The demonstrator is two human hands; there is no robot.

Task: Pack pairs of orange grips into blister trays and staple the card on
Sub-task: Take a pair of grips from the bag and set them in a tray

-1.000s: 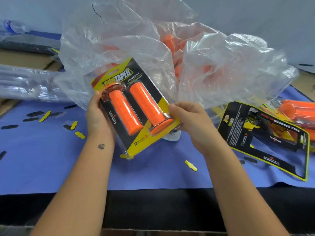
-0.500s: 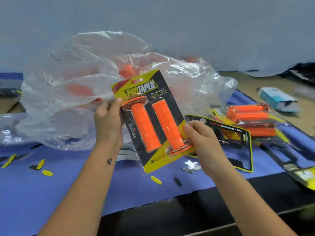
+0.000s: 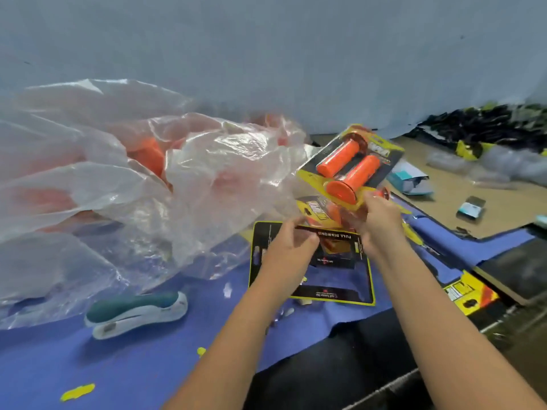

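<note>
My right hand (image 3: 380, 223) grips the lower edge of a finished pack (image 3: 352, 167): two orange grips under a clear blister on a yellow and black card, held tilted in the air at the right. My left hand (image 3: 291, 244) pinches the far strip of a flat black and yellow card with a cut-out (image 3: 310, 294) that lies on the blue cloth (image 3: 59, 359). More packs (image 3: 319, 213) lie partly hidden behind my hands. A teal and white stapler (image 3: 136, 310) rests on the cloth at the left.
A large clear plastic bag (image 3: 207, 179) with loose orange grips inside fills the left half. Another printed card (image 3: 470, 294) lies at the right edge. Cardboard (image 3: 488, 208) with small boxes (image 3: 411, 179) lies beyond. Yellow scraps (image 3: 77, 392) dot the cloth.
My left hand let go of the pack and moved down to the flat card. My right hand carried the pack up and to the right. The view swung right and the stapler came into sight.
</note>
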